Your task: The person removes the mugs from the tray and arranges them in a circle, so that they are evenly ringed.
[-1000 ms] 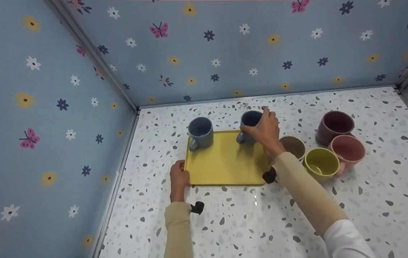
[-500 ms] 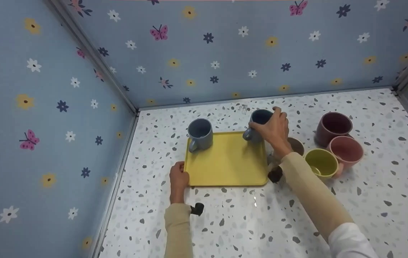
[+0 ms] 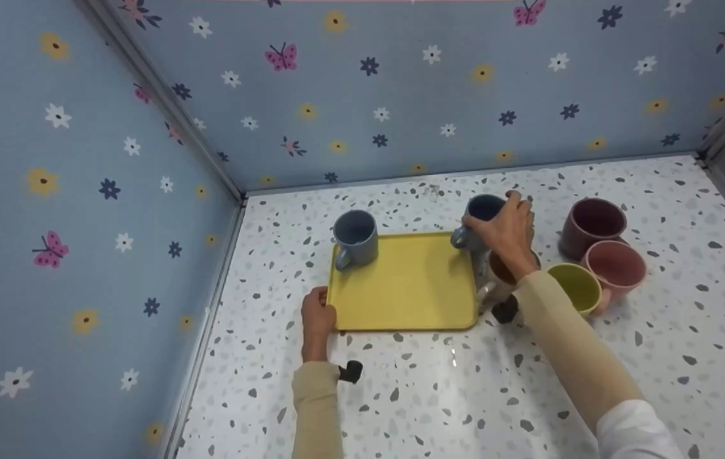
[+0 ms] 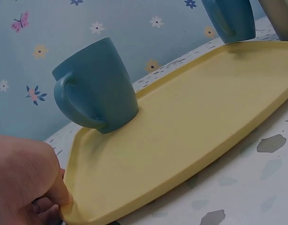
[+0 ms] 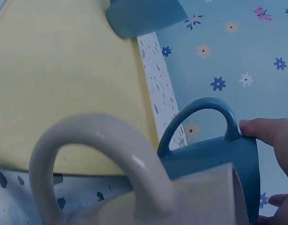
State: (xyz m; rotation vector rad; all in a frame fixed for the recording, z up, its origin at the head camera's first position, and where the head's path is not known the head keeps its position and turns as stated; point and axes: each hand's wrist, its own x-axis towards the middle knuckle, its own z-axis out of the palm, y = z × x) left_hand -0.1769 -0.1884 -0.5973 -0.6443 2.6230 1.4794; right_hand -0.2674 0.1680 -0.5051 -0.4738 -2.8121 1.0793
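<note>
My left hand grips the front left corner of a yellow tray, thumb and fingers at its rim. On the tray's back left corner a blue mug stands upright, handle facing forward. My right hand holds a second blue mug from above by its rim, at the tray's back right corner. In the right wrist view, this blue mug overlaps the tray's edge, a thumb at its rim beside the handle. A beige mug, partly hidden under my right wrist, stands close by the tray's right side.
To the right, a yellow-green mug, a pink mug and a maroon mug are clustered on the speckled tabletop. A flowered blue wall rises behind, and another panel borders the left side.
My right hand has moved to the right with the second blue mug, from over the tray to its back right corner. The left hand and the tray have stayed in place.
</note>
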